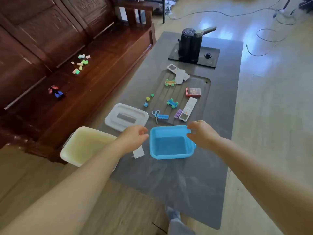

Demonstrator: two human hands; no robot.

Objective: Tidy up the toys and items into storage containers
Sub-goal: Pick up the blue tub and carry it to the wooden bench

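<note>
Blue bin (171,155) upright, mouth up; left hand (133,138), right hand (201,134) loosely curled, empty.

Empty blue bin (171,145) upright near cream tub (84,145), white lid (126,117), scattered bright toy blocks (172,103) beyond.

My one head-worn camera, looking forward and down, close over the grey table (194,175), wooden bench (101,53) at its left
</note>
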